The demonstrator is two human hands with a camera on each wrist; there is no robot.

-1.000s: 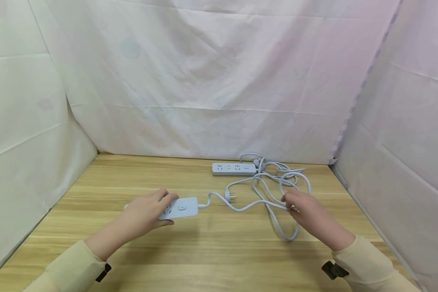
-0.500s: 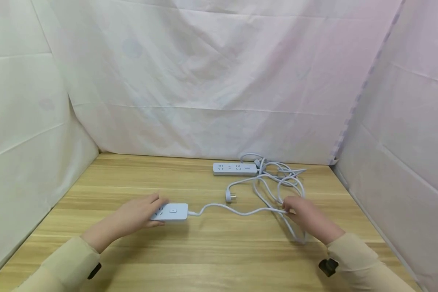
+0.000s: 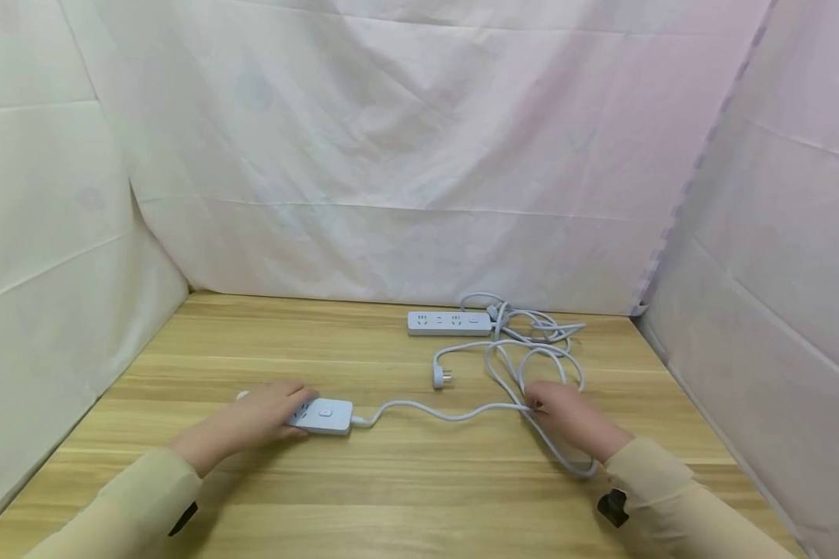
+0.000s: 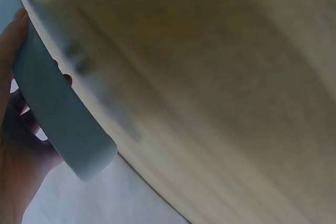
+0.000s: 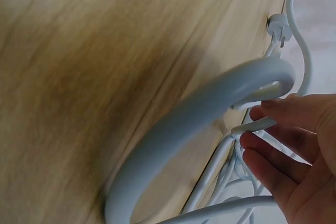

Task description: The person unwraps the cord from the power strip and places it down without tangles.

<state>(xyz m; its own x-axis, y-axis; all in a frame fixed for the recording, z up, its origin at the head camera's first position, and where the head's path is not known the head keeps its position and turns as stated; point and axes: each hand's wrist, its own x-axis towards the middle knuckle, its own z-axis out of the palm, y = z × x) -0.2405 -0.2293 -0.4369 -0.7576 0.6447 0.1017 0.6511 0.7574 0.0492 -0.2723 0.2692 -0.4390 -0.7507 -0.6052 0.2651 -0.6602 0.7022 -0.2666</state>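
Note:
My left hand (image 3: 260, 417) grips a white power strip (image 3: 334, 416) across its body, covering much of its socket face; the switch end points right. In the left wrist view the strip's plain side (image 4: 63, 103) lies between thumb and fingers. A white cable (image 3: 436, 416) runs in a shallow wave from the strip to my right hand (image 3: 572, 417), which pinches it between thumb and fingertips. Around that hand the cable forms loose loops, one arching large in the right wrist view (image 5: 173, 124). A plug (image 3: 439, 377), prongs to the right, lies on the table left of the loops.
Farther back, a second white power strip (image 3: 450, 324) lies near the rear curtain (image 3: 391, 248). Its tangled cable (image 3: 541, 335) lies to its right, close to the held cable's loops. Pale cloth walls border the wooden table (image 3: 391, 497) at the left, back and right.
My left hand has brought the power strip left and lower, nearer me. The cable's bend at the strip has eased. My right hand has shifted slightly left, still pinching the cable, and the loops have shifted.

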